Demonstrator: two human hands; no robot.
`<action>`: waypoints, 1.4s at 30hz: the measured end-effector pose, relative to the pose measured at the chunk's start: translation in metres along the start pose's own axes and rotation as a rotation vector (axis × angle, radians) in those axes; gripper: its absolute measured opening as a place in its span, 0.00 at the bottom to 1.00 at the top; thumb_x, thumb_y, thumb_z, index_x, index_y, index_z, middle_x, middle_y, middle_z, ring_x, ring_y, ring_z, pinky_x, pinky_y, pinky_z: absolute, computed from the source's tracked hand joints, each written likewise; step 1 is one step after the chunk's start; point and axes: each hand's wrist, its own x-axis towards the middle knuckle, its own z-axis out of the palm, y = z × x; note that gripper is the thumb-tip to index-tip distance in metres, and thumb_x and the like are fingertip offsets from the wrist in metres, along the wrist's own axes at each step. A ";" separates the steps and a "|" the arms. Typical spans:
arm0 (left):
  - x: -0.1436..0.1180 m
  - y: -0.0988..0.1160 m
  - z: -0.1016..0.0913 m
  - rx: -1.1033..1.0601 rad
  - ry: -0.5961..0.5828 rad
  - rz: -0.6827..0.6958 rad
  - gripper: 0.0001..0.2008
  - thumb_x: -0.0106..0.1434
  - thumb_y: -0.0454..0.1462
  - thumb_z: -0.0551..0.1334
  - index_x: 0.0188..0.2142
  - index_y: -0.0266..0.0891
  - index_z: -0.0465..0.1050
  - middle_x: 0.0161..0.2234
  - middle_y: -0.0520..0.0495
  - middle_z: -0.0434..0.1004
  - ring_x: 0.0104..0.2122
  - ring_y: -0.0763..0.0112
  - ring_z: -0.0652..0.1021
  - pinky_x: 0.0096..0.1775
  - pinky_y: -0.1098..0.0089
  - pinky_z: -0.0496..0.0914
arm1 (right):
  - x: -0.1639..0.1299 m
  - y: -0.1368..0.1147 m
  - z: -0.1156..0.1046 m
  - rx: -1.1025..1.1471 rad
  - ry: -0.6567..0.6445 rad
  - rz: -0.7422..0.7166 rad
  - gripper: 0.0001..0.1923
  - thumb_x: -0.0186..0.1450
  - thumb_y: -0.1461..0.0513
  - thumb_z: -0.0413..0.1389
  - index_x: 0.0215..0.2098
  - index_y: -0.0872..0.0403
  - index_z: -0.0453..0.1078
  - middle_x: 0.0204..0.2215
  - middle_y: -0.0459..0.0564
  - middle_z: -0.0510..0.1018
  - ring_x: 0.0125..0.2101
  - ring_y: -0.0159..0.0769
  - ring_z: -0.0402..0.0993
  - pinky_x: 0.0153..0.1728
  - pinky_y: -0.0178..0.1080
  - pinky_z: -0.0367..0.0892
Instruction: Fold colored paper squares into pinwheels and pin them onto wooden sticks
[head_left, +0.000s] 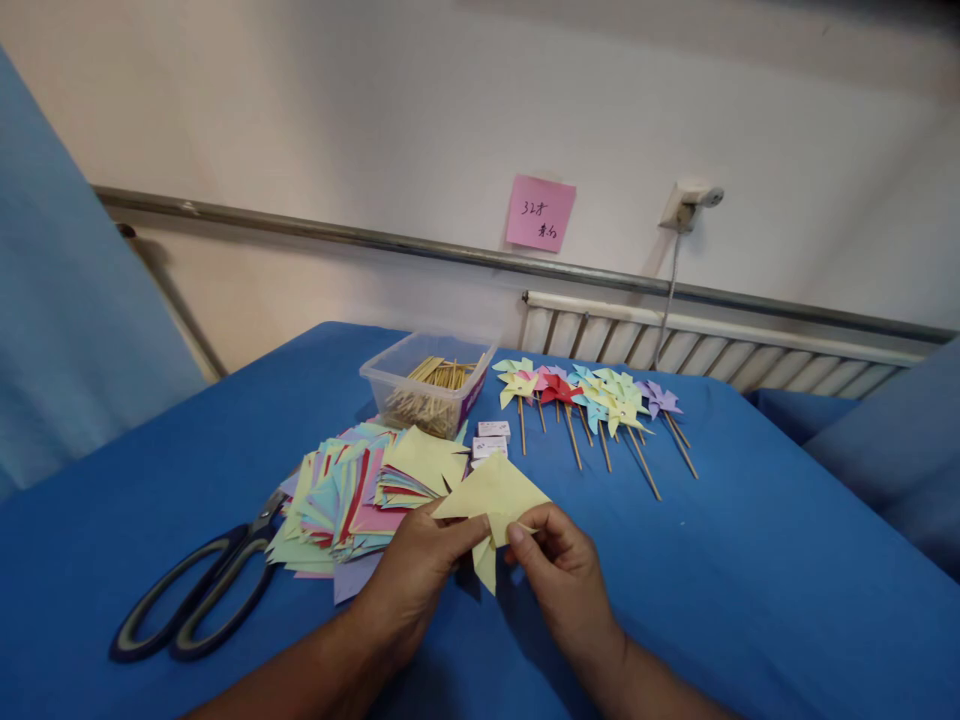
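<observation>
Between my two hands I hold a pale yellow paper square (499, 492) with slit corners, its lower part bent into a point. My left hand (421, 555) grips it from the left, thumb pressed on the front near the middle. On the other side my right hand (559, 560) pinches a corner flap between thumb and fingers. Just beyond and left of my left hand lies a heap of cut paper squares (330, 510) in yellow, blue, red, pink and green. Two small white boxes (491, 440) stand behind the yellow paper, partly covered by it.
Scissors (217, 580) with dark handles lie at left, blades toward the paper heap. A clear plastic tub (390, 385) holds many thin wooden sticks (431, 395). Finished paper pinwheels (589, 395) on sticks lie at the back right of the blue-covered table (712, 600).
</observation>
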 end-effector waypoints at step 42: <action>0.004 -0.004 -0.006 0.091 0.062 -0.029 0.18 0.41 0.40 0.71 0.32 0.32 0.77 0.24 0.45 0.78 0.27 0.63 0.76 0.32 0.67 0.68 | 0.002 0.005 0.000 -0.047 0.050 -0.012 0.10 0.59 0.58 0.56 0.24 0.55 0.65 0.20 0.42 0.67 0.22 0.29 0.59 0.24 0.32 0.58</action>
